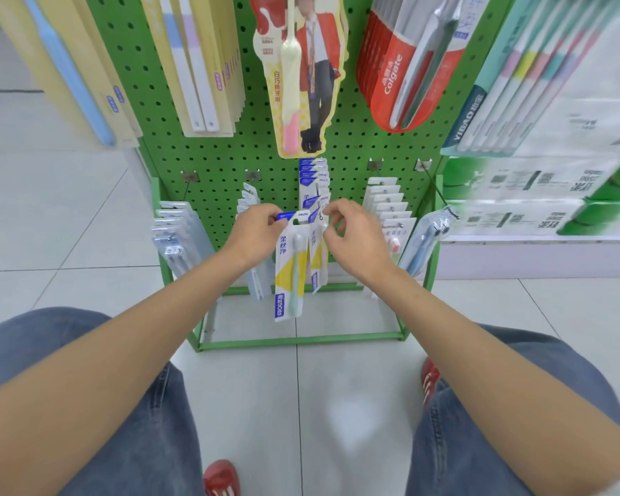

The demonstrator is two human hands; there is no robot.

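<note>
The left hand [256, 227] pinches the top of a toothbrush pack [290, 277], held just beside the hook [321, 213] on the pegboard [230, 155], its hole not yet over the tip. The right hand [351, 234] curls at that tip; whether it grips anything I cannot tell. If the hole misses the wire, the pack may drop, and a nudge could slide the hung packs [314, 177] off.

Green pegboard rack [208, 162]; pale tiled floor [68, 216]
</note>
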